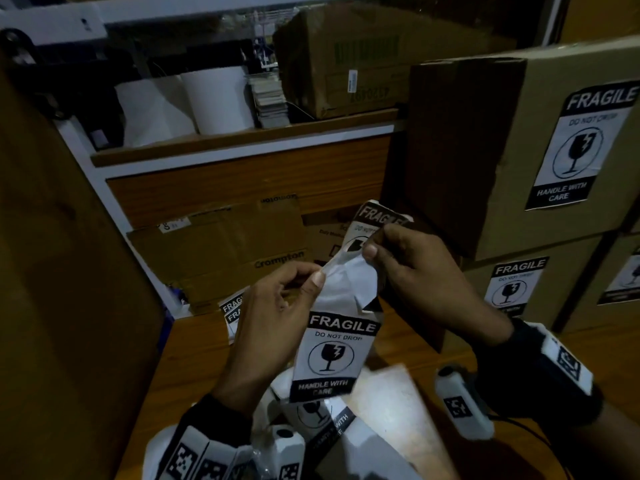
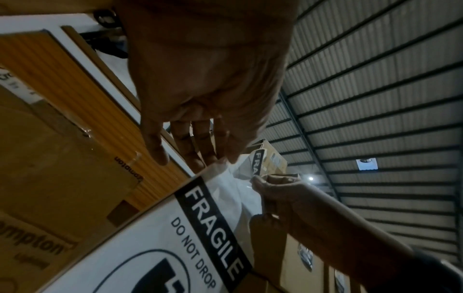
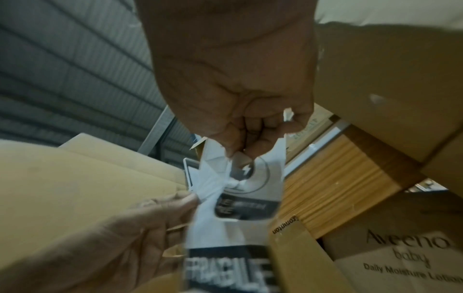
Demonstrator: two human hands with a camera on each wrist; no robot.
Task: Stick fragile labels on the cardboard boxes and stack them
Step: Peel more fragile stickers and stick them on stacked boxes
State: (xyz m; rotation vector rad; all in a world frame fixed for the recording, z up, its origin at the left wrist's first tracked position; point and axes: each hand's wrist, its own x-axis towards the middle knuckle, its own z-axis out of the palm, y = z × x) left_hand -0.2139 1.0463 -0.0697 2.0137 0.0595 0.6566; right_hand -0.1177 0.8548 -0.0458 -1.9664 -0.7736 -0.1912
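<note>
The backing strip point(image 1: 341, 289) is pinched at its upper edge by the left hand point(image 1: 273, 306), thumb and fingers closed in a grip on the white liner. Below that grip hangs an unpeeled fragile label point(image 1: 337, 355), printed side facing the head camera. Behind the left wrist, more loose labels point(image 1: 232, 311) lie on the wooden table point(image 1: 194, 355), and a flattened Crompton carton point(image 1: 221, 247) leans beyond them.

Just right of the left grip, a half-peeled label point(image 1: 375, 220) is pinched between thumb and fingertips of the right hand point(image 1: 412, 268); its top rises above this grip, while its lower part is still stuck to the liner. In the right wrist view the printed glass symbol is seen directly under the pinching fingers point(image 3: 253, 138).

Further right of this grip, a labelled cardboard box point(image 1: 512, 140) is stacked on a lower labelled box point(image 1: 540, 289), each with a sticker on its facing side.
</note>
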